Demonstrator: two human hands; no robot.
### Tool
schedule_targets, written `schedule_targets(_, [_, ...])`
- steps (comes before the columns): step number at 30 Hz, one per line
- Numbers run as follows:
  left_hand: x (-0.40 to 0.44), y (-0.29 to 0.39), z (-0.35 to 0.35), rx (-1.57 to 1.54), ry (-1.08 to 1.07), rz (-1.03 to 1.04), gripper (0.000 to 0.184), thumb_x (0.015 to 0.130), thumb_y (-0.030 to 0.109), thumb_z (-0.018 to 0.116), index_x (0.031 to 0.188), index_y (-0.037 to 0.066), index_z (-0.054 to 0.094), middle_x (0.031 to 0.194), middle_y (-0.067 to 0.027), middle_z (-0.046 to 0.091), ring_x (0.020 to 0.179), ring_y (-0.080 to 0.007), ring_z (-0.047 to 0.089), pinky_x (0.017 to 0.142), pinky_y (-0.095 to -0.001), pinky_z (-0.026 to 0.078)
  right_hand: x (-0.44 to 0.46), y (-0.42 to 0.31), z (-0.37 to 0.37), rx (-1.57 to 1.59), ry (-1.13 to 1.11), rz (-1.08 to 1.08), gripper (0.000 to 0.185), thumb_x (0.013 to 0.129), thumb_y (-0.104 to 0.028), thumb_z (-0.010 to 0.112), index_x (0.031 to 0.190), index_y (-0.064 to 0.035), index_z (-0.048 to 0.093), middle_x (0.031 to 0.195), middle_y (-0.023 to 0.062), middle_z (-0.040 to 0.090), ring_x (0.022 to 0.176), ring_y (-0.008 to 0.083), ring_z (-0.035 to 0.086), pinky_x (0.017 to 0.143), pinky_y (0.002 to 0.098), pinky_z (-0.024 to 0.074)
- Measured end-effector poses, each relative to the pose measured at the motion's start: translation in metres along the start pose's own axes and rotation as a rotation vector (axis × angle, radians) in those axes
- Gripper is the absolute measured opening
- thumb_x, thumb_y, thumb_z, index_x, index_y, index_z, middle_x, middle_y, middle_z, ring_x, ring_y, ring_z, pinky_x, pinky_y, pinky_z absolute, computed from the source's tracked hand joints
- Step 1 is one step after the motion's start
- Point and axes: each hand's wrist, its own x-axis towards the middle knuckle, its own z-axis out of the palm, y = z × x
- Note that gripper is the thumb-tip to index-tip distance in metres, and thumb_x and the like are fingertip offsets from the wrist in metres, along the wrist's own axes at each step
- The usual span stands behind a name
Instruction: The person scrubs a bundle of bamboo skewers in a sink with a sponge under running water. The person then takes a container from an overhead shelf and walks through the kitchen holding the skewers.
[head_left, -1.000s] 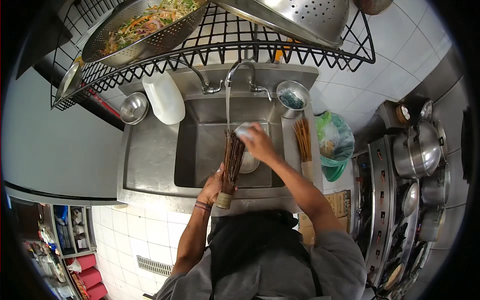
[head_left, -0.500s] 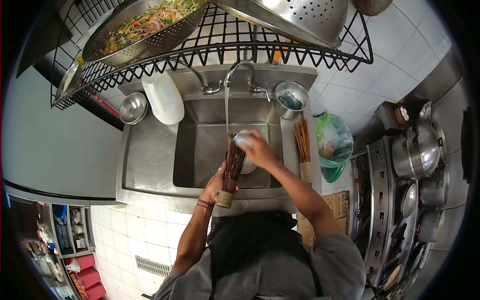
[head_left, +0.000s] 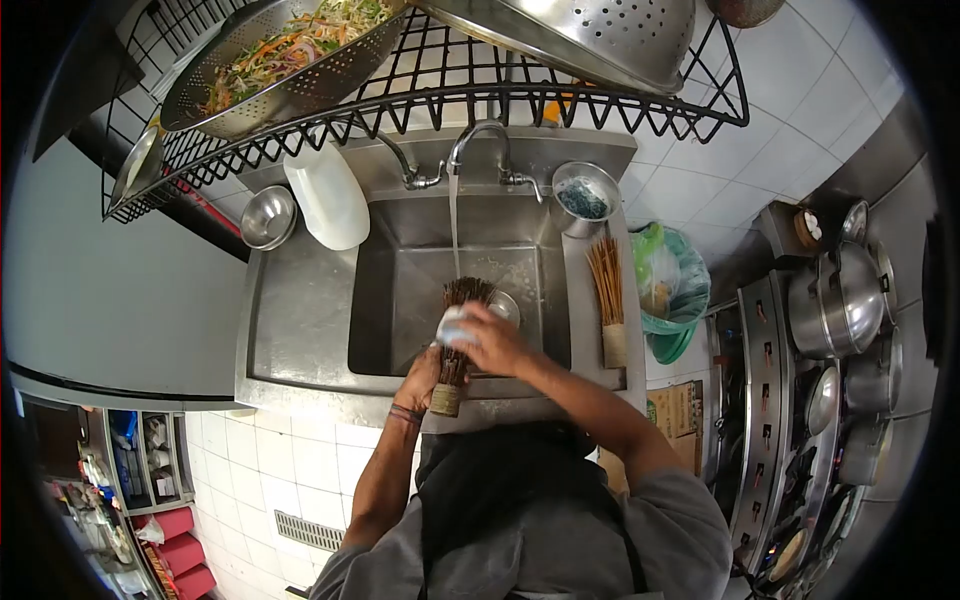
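My left hand (head_left: 420,378) is wrapped round a twig brush (head_left: 454,375), a bundle of thin dark sticks bound with a tan band at its lower end. The brush points away from me, its tips over the sink (head_left: 400,290). In my right hand (head_left: 497,342) is a pale white-and-blue sponge (head_left: 456,325), blurred by motion, against the sticks near my left fingers. Water (head_left: 455,225) runs from the faucet (head_left: 482,132) and falls just beyond the tips. A round metal piece (head_left: 506,306) lies in the basin, partly hidden by the brush.
A second, lighter twig brush (head_left: 608,290) lies on the right ledge, below a metal pot (head_left: 588,185) holding a bluish scourer. Left of the basin stand a white plastic jug (head_left: 328,200) and metal bowls (head_left: 268,217). A black wire rack (head_left: 440,95) hangs overhead; a lined bin (head_left: 685,285) stands right.
My right hand has moved the sponge down and left along the sticks, towards my left hand. The brush has shifted slightly, with its tips lower and nearer me.
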Motion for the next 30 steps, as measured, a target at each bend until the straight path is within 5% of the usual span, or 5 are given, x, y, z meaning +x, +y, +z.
schedule_targets(8, [-0.005,0.027,0.013,-0.056,0.063,-0.038,0.055,0.106,0.056,0.039,0.121,0.007,0.060,0.095,-0.0102,0.068,0.071,-0.0219,0.070,0.060,-0.0362,0.060,0.026,0.030,-0.043,-0.058,0.306,0.211,0.029,0.095,-0.025,0.067,0.118,-0.0084,0.067,0.116,0.0155,0.060,0.101,0.0364,0.064,0.082,0.0433,0.0540])
schedule_targets(13, [0.010,0.009,-0.004,-0.094,0.104,0.083,0.053,0.107,0.048,0.044,0.130,0.002,0.058,0.112,-0.0142,0.069,0.100,-0.0238,0.069,0.085,-0.0325,0.060,-0.008,-0.051,-0.014,-0.027,-0.090,-0.064,0.037,0.091,-0.025,0.072,0.125,-0.0120,0.066,0.125,0.0150,0.056,0.115,0.0357,0.060,0.095,0.0436,0.0527])
schedule_targets(18, [0.011,-0.001,-0.008,0.113,-0.008,0.032,0.054,0.107,0.051,0.039,0.125,0.003,0.058,0.095,-0.0127,0.069,0.074,-0.0228,0.071,0.065,-0.0388,0.062,0.010,0.010,-0.008,-0.072,0.021,-0.012,0.032,0.093,-0.025,0.069,0.123,-0.0149,0.068,0.122,0.0130,0.059,0.113,0.0345,0.061,0.092,0.0420,0.0534])
schedule_targets(24, [-0.009,0.023,0.023,-0.001,0.064,0.001,0.060,0.106,0.057,0.038,0.116,0.003,0.062,0.086,-0.0118,0.068,0.067,-0.0232,0.070,0.058,-0.0393,0.060,0.038,0.091,-0.044,-0.147,0.556,0.165,0.031,0.094,-0.021,0.068,0.120,-0.0053,0.065,0.115,0.0197,0.059,0.100,0.0393,0.062,0.083,0.0470,0.0525])
schedule_targets(30, [0.021,0.006,-0.001,-0.278,0.173,-0.025,0.055,0.108,0.049,0.037,0.127,0.001,0.054,0.101,-0.0113,0.068,0.074,-0.0274,0.071,0.066,-0.0457,0.064,-0.007,-0.032,-0.013,0.009,0.016,-0.093,0.042,0.090,-0.026,0.073,0.129,-0.0111,0.065,0.124,0.0176,0.056,0.118,0.0378,0.058,0.099,0.0440,0.0504])
